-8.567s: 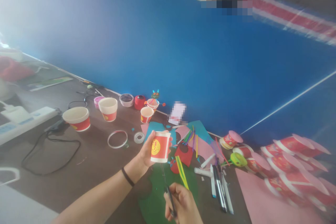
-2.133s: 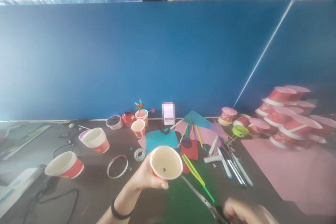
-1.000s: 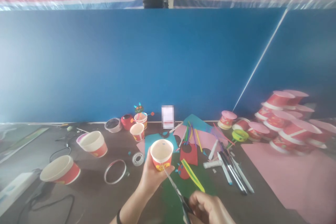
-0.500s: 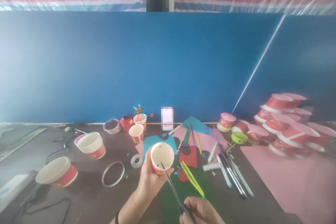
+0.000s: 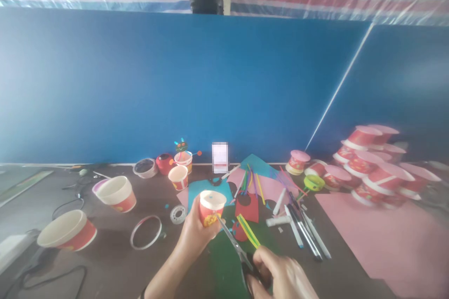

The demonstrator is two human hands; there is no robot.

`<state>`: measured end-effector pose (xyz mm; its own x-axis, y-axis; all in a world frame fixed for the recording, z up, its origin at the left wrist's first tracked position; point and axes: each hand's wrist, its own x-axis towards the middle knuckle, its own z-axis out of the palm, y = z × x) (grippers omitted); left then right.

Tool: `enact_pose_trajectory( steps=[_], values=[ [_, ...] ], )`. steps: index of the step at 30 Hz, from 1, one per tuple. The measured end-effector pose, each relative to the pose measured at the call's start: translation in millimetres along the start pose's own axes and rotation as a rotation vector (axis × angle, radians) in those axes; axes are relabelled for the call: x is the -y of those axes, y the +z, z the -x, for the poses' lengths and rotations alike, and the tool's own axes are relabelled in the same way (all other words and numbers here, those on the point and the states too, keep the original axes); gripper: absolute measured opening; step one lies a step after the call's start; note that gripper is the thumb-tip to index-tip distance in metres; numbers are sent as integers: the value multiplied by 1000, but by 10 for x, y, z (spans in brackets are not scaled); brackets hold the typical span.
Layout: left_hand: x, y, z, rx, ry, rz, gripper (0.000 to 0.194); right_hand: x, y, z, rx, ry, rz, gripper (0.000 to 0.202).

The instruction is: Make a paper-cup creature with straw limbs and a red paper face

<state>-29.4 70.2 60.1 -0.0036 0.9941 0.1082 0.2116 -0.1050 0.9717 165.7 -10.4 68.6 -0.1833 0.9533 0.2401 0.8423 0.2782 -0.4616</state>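
A small red and white paper cup is gripped in my left hand, its mouth tilted slightly toward me and a yellow pattern on its side. My right hand is closed round the handles of a pair of scissors. The scissors' tips are at the cup's outer side, near the left fingers; whether they touch the wall I cannot tell. Under and beyond the cup lie blue card and a red card with a round cut-out. A red round piece and yellow-green strips lie beside the scissors.
Larger paper cups stand at left, near a tape ring and black cables. Markers lie right of centre. Stacked red cups with pink discs and pink card fill the right. A blue partition rises behind.
The cup has tipped so its outer side shows more. The scissors' tips have gone from inside its mouth to its outside. My right hand has moved slightly right and up.
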Motion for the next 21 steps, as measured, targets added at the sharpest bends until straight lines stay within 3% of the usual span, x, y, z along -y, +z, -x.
enact_pose_trajectory(
  steps=[4, 9, 13, 21],
  values=[
    [-46, -33, 9, 155, -198, 341, 53, -108, -68, -19, -79, -103, -26, 6],
    [-157, -54, 74, 202, -310, 458, 69, -248, -140, -126, -262, -258, -1, 13],
    [-173, -38, 106, 235, -337, 441, 91, -289, -190, -222, -308, -302, 121, 13],
    [-26, -32, 126, 245, -253, 355, 93, -284, -284, -322, -255, -364, 256, 10]
  ],
)
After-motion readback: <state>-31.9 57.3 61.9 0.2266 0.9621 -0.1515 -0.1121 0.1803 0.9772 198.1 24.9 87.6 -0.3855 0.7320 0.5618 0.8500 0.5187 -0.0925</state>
